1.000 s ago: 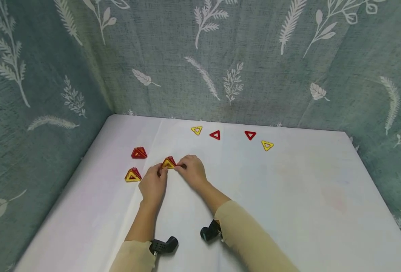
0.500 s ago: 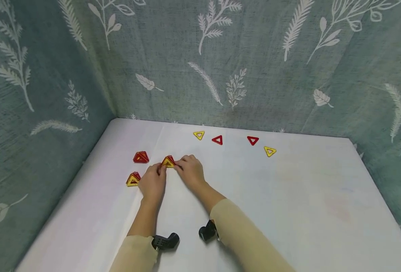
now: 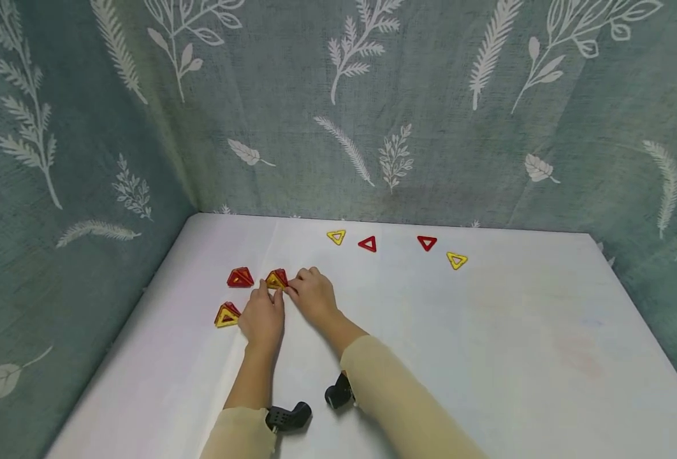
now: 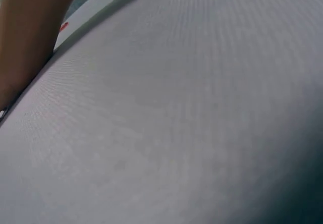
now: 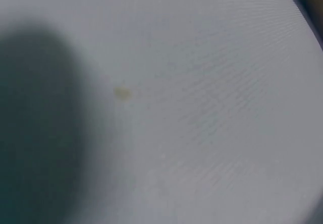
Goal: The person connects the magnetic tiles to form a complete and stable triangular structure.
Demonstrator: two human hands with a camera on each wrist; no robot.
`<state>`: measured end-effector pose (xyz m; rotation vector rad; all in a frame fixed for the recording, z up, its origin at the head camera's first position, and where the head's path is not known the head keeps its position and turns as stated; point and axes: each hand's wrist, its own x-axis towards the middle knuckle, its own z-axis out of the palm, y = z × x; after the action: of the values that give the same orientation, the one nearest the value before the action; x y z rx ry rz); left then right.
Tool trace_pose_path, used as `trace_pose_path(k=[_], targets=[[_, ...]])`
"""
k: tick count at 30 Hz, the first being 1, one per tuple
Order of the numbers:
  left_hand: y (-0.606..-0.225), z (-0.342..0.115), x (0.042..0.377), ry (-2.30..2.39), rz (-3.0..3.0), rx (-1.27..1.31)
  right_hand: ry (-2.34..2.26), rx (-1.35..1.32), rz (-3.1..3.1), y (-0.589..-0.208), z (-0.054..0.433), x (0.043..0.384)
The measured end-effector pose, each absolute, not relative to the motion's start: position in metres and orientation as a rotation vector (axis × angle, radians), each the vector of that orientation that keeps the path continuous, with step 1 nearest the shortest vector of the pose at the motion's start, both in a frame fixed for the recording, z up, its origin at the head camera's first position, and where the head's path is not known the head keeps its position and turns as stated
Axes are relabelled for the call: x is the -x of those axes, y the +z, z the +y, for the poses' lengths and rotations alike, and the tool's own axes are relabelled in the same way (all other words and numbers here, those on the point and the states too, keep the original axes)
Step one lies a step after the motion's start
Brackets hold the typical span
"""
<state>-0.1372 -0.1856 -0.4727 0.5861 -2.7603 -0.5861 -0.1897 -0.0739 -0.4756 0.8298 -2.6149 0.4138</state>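
In the head view, a small pyramid built of red and yellow open-centred triangle tiles stands on the white table between both hands. My left hand holds its left and near side with finger and thumb. At its right corner, the fingertips of my right hand pinch the edge, the other fingers curled. A red pyramid stands just to the left. Beside the left hand's outer edge is another yellow and red pyramid, partly covered by the hand. Neither wrist view shows the tiles being held.
Along the table's far side lie flat loose triangles: a yellow one, a red one, another red one and another yellow one. Leaf-patterned green cloth walls the back and sides. The white table extends right.
The held pyramid has shifted left towards the red one and turned a little, with both hands moving along with it. The head view has tilted slightly. The loose triangles stay where they were.
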Motion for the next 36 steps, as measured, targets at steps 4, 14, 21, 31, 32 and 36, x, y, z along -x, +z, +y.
trace_pose_path(k=[4,14,21,31,32,36], targets=[[-0.477,-0.185,0.136,-0.585,-2.752,-0.588,0.467,-0.798,-2.633,-0.480,-0.076,0.189],[-0.476,-0.187,0.133,-0.643,-2.707,-0.552,0.604,-0.755,-2.619,-0.479,-0.069,0.182],[-0.480,-0.186,0.123,-0.764,-2.656,-0.492,0.898,-0.771,-2.678,-0.480,-0.057,0.177],[-0.481,-0.183,0.112,-0.797,-2.740,-0.324,1.306,-0.672,-2.694,-0.478,-0.023,0.163],[-0.481,-0.183,0.110,-0.794,-2.748,-0.317,1.318,-0.671,-2.669,-0.479,-0.020,0.161],[-0.482,-0.185,0.105,-0.804,-2.770,-0.294,1.405,-0.633,-2.585,-0.483,-0.011,0.154]])
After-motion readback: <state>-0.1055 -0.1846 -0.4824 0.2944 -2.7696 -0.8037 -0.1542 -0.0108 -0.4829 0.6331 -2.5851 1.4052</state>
